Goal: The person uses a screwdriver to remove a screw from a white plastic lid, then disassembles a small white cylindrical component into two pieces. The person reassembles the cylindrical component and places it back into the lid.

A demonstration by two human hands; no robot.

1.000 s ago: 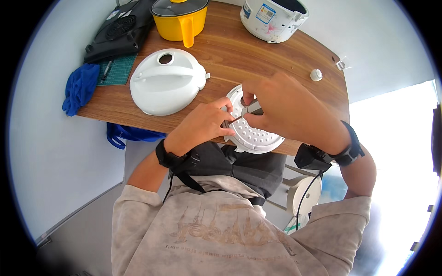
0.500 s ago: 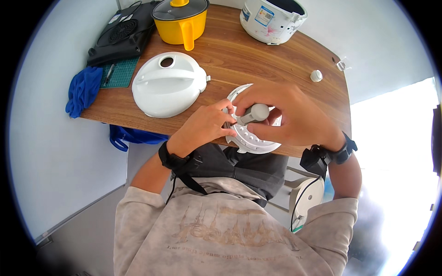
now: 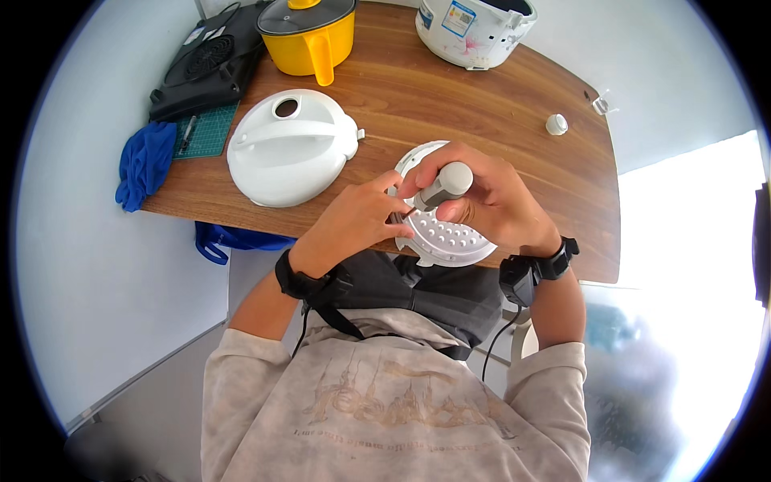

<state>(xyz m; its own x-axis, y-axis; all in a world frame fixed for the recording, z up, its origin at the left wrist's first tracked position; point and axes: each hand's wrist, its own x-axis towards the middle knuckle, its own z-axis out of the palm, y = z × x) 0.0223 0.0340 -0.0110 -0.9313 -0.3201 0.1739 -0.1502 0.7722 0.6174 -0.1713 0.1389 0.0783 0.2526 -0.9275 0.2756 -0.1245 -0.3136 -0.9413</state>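
Observation:
My right hand (image 3: pixel 498 201) is wrapped round the grey handle of a screwdriver (image 3: pixel 444 188). The tool tilts down to the left, and its thin dark shaft meets the left edge of a round white plastic lid plate (image 3: pixel 450 241) studded with small bumps. Around that same edge, my left hand (image 3: pixel 359 213) grips the plate, thumb and fingers on either side of the screwdriver tip. What the tip touches is hidden between the fingers. The plate lies at the table's front edge. To its left rests a white domed appliance lid (image 3: pixel 293 157) with a round hole.
On the wooden table (image 3: pixel 393 96) stand a yellow pot (image 3: pixel 309 44) with a glass lid and a white cooker body (image 3: pixel 470 36). A black hob (image 3: pixel 210 60), a green cutting mat (image 3: pixel 210 132) and blue cloth (image 3: pixel 144 165) are left. A small white cap (image 3: pixel 556 124) sits right.
My right hand has turned about the screwdriver, its wrist and forearm swinging inward to the left. The handle has tipped slightly upward in view. My left hand stays at the plate's edge.

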